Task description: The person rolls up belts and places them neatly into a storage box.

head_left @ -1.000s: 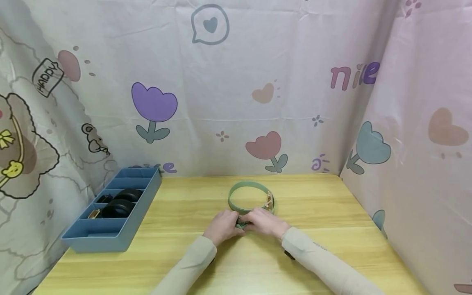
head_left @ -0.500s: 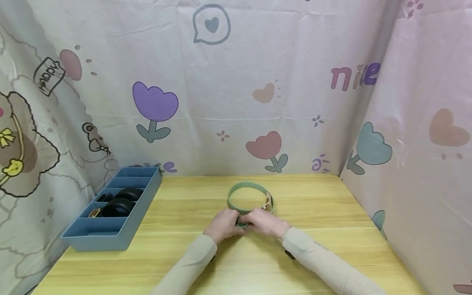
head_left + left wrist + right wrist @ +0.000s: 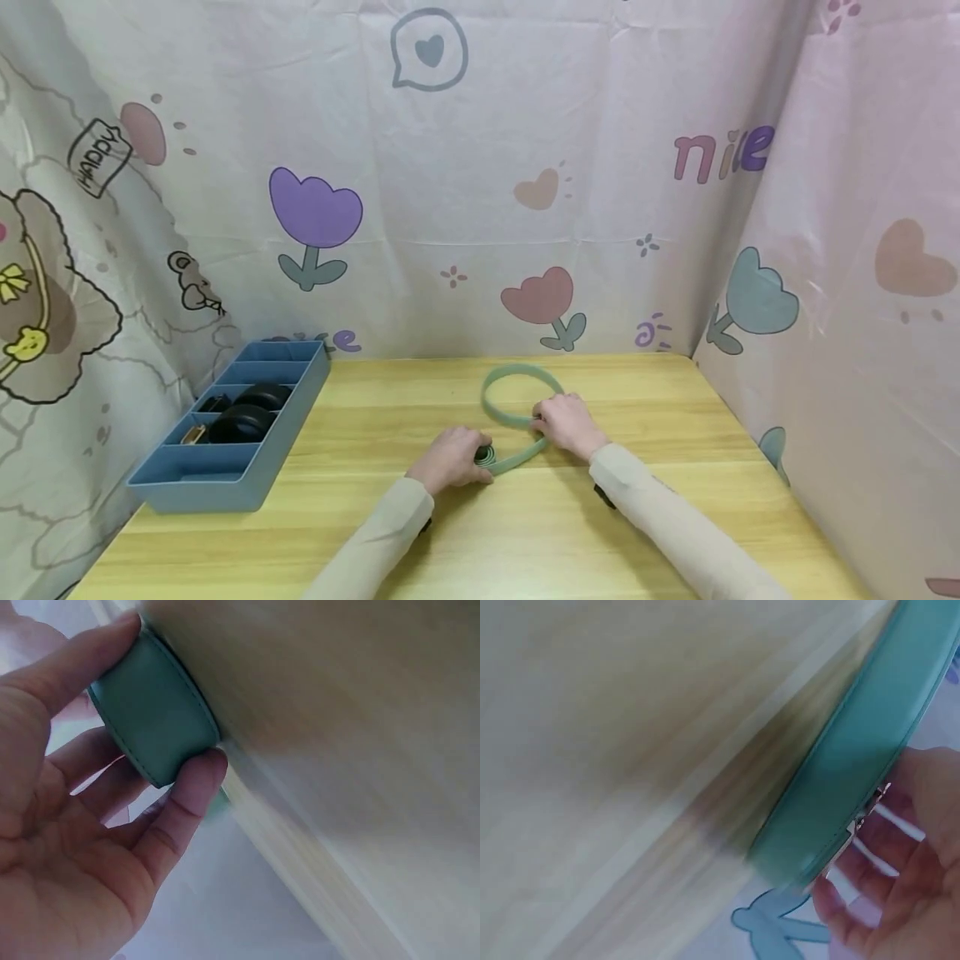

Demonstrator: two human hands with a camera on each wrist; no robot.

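A green belt [image 3: 517,368] stands on its edge on the table, partly rolled into a tight coil [image 3: 486,455]. My left hand [image 3: 450,460] grips that coil; up close, thumb and fingers hold the stitched band [image 3: 156,705] by its two edges. From the coil the strap runs right to my right hand [image 3: 567,425], then curves into a wide loop at the back. In the right wrist view my right hand [image 3: 922,862] holds the belt at its metal buckle [image 3: 847,840], fingers around the buckle side. The head view has the buckle hidden behind that hand.
At the left stands a blue divided box [image 3: 281,442]. Two rolled black belts [image 3: 238,423] lie in its middle compartments, one with a gold buckle [image 3: 192,434]. A patterned curtain [image 3: 435,208] closes off the back and sides of the wooden table [image 3: 637,392].
My right hand has moved right and back, away from the left, which stays at the coil. A length of strap now shows between them, and the loop has shifted right and slightly back.
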